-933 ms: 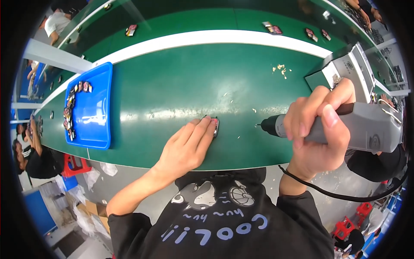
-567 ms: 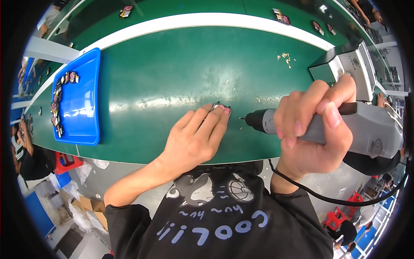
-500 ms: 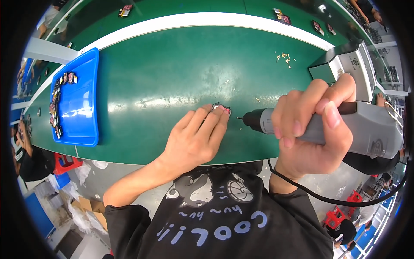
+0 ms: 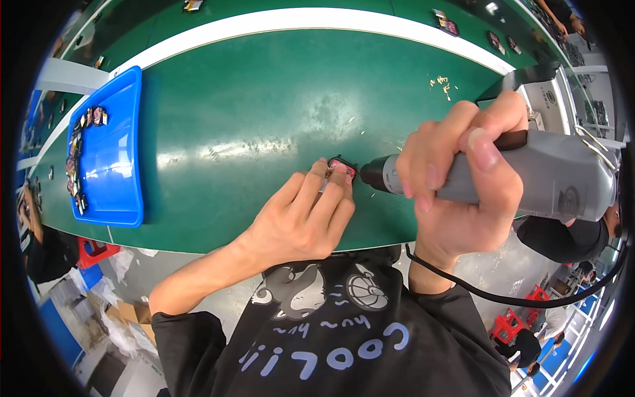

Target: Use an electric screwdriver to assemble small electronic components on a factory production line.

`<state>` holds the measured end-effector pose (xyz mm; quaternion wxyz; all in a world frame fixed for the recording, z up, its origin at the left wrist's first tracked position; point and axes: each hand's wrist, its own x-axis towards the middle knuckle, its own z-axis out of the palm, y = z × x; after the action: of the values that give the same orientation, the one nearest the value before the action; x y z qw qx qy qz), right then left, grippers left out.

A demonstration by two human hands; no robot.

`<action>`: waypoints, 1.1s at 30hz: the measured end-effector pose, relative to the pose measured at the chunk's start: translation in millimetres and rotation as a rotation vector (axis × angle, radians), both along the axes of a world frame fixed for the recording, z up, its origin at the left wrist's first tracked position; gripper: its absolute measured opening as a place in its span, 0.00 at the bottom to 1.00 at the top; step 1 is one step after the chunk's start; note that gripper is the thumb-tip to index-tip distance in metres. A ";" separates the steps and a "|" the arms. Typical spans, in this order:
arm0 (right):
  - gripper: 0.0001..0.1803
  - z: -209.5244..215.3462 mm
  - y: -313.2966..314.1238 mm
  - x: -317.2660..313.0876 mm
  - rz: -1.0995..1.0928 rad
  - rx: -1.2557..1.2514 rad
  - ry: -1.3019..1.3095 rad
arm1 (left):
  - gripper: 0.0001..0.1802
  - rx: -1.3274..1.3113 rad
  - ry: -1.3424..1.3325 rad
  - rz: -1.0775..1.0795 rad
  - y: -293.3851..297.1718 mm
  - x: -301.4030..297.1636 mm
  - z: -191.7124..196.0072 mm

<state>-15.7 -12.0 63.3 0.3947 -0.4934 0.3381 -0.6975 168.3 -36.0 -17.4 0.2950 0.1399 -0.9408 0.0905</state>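
My left hand [image 4: 301, 221] lies flat on the green table [image 4: 251, 119], its fingertips pressing down a small dark and pink part [image 4: 340, 167]. My right hand [image 4: 456, 185] is wrapped around a grey corded electric screwdriver [image 4: 529, 175]. The tool's black tip [image 4: 370, 175] points left and sits right beside the small part, touching or almost touching it. The black cord [image 4: 516, 298] runs off below my right wrist.
A blue tray [image 4: 116, 152] with several small dark parts along its left side stands at the table's left. Small brass-coloured screws [image 4: 442, 83] lie scattered at the upper right. A grey box [image 4: 546, 99] stands behind the tool. More parts lie beyond the white stripe [image 4: 317, 20].
The screwdriver tip has moved left, from a gap away up to the small part. My left hand keeps pressing the part in place. The view has drawn closer.
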 end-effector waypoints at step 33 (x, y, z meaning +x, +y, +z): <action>0.04 10.2 -9.8 8.9 0.027 0.114 0.102 | 0.10 -0.027 -0.027 -0.040 -3.5 6.4 -5.8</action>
<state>-6.9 -21.7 73.4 0.4137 -0.5094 0.3902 -0.6458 174.7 -39.5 -23.2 0.2857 0.1159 -0.9461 0.0991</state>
